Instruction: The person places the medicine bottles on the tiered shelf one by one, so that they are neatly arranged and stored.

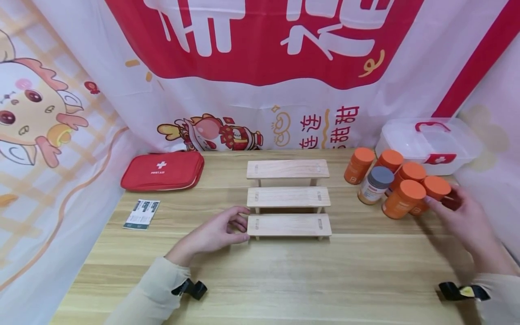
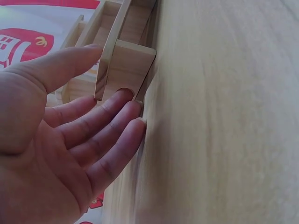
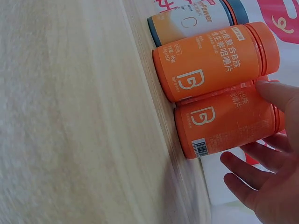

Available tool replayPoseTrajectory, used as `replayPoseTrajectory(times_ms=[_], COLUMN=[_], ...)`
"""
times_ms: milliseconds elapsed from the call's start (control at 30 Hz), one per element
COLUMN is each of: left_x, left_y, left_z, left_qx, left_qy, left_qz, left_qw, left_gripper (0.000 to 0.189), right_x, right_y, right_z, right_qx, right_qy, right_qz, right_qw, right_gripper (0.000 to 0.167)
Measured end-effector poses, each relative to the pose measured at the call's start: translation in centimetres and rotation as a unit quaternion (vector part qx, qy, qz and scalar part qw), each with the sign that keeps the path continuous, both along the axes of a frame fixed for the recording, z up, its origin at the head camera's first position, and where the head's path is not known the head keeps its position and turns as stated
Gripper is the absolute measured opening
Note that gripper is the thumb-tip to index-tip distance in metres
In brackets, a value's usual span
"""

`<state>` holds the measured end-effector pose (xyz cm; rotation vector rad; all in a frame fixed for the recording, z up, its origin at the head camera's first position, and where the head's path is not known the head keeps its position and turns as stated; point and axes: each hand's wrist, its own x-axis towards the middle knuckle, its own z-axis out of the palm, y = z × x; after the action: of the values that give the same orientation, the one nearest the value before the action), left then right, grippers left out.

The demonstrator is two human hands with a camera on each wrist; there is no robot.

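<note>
A three-step wooden display rack (image 1: 289, 197) stands mid-table. My left hand (image 1: 217, 230) is at the left end of its lowest step, fingers relaxed and thumb apart; in the left wrist view, fingertips (image 2: 125, 93) reach the end panel under the board. On the right stand several orange vitamin bottles (image 1: 404, 198) in a cluster, plus one with a grey cap (image 1: 381, 177). With thumb and forefinger, my right hand (image 1: 467, 216) grips the rightmost orange bottle (image 3: 226, 121) near its cap, its other fingers extended. That bottle stands upright, touching the one beside it.
A clear plastic box (image 1: 430, 144) with a red handle stands behind the bottles. At the back left lies a red first-aid pouch (image 1: 162, 171), and a printed leaflet (image 1: 142, 214) lies in front of it. Printed cloth (image 1: 260, 104) hangs along the table's back and sides.
</note>
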<state>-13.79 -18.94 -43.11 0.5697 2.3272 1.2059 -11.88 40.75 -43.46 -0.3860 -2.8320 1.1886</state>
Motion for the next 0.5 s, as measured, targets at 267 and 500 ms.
replayPoseTrajectory(times_ms=[267, 500], left_x=[-0.18, -0.02], left_y=[0.31, 0.48], left_z=[-0.25, -0.02], left_qx=[0.001, -0.011], left_qy=[0.017, 0.016], left_qz=[0.001, 0.008], left_qw=[0.9999, 0.9998], left_gripper=[0.055, 0.053], right_x=[-0.04, 0.10], right_y=[0.13, 0.26], right_z=[-0.01, -0.19], right_qx=[0.014, 0.011], right_qy=[-0.001, 0.031], right_qz=[-0.006, -0.010], right_qw=[0.9999, 0.9994], right_gripper=[0.084, 0.082])
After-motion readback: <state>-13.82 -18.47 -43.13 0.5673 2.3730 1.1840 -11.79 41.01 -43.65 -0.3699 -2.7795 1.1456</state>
